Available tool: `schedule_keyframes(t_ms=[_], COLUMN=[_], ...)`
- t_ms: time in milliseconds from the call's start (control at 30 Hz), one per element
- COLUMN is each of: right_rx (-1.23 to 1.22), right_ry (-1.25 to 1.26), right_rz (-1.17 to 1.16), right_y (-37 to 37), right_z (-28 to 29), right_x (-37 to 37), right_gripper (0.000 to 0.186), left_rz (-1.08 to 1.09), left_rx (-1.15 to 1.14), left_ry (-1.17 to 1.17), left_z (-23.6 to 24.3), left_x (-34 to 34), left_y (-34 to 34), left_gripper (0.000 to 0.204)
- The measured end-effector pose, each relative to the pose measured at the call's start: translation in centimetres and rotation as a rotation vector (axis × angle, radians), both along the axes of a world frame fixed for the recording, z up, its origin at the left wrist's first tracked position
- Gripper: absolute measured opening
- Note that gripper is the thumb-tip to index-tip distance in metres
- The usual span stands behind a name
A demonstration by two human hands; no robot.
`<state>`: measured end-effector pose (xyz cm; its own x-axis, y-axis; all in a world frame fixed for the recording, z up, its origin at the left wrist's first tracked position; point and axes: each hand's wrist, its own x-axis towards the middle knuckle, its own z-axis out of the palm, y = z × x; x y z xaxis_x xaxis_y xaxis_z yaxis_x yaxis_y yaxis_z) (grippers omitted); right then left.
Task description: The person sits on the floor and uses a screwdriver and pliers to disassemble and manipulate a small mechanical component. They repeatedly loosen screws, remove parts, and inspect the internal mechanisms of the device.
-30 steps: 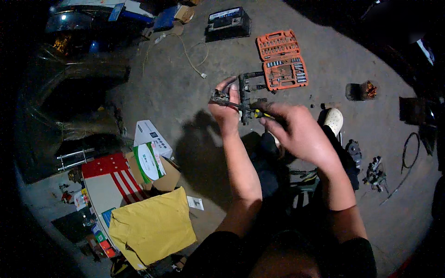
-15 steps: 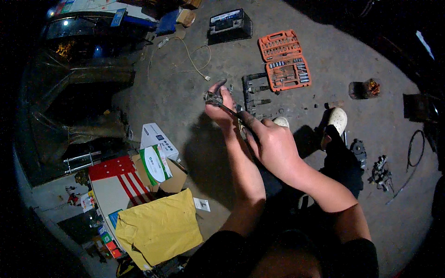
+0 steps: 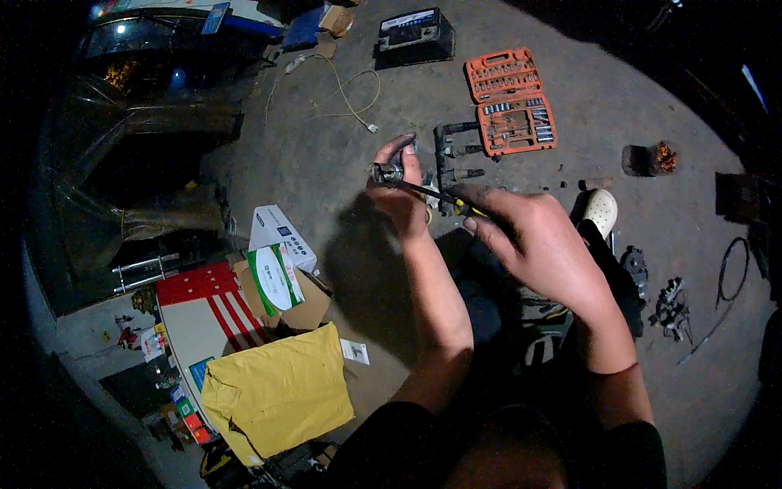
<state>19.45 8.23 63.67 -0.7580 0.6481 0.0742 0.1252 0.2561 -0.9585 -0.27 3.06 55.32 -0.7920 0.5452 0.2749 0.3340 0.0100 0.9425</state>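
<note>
A small greasy metal part (image 3: 386, 174) sits in my left hand (image 3: 405, 204), gripped between the curled fingers and the thumb. Black grime covers those fingertips. My right hand (image 3: 542, 236) is closed round the black-and-yellow handle of a screwdriver (image 3: 425, 191). Its dark shaft slants up to the left, and the tip reaches the metal part; whether it sits inside a slot is too small to tell. Just beyond my hands, a dark rail with several stubby prongs (image 3: 444, 155) lies on the floor.
An open orange socket set (image 3: 516, 151) and a black car battery (image 3: 415, 50) lie ahead on the concrete. A pale cable (image 3: 379, 90) loops at the left. Nearer left are boxes (image 3: 281, 236) and a yellow cloth-like sheet (image 3: 281, 395). Metal parts (image 3: 672, 306) lie at right.
My right hand has drawn back to the right, showing more of the screwdriver's shaft and its yellow-marked handle. The left hand still holds the metal part; the whole view has shifted slightly.
</note>
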Motion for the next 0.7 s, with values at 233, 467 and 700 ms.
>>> schedule_keyframes(t_ms=[233,467,700], right_rx=[0.019,0.052,0.078], right_ry=[-0.029,-0.014,-0.048], right_rz=[-0.007,-0.04,-0.101], right_y=[0.1,-0.2,-1.1], right_z=[0.9,0.5,-0.1], right_x=[0.7,0.7,-0.4], right_gripper=[0.021,0.023,0.026], left_rz=[-0.043,-0.069,0.03], left_rx=[0.002,-0.011,-0.105], left_ry=[0.0,0.087,0.101], left_z=[0.2,0.0,-0.6], left_x=[0.2,0.1,0.0], left_y=[0.0,0.0,0.4], left_gripper=[0.012,0.014,0.015])
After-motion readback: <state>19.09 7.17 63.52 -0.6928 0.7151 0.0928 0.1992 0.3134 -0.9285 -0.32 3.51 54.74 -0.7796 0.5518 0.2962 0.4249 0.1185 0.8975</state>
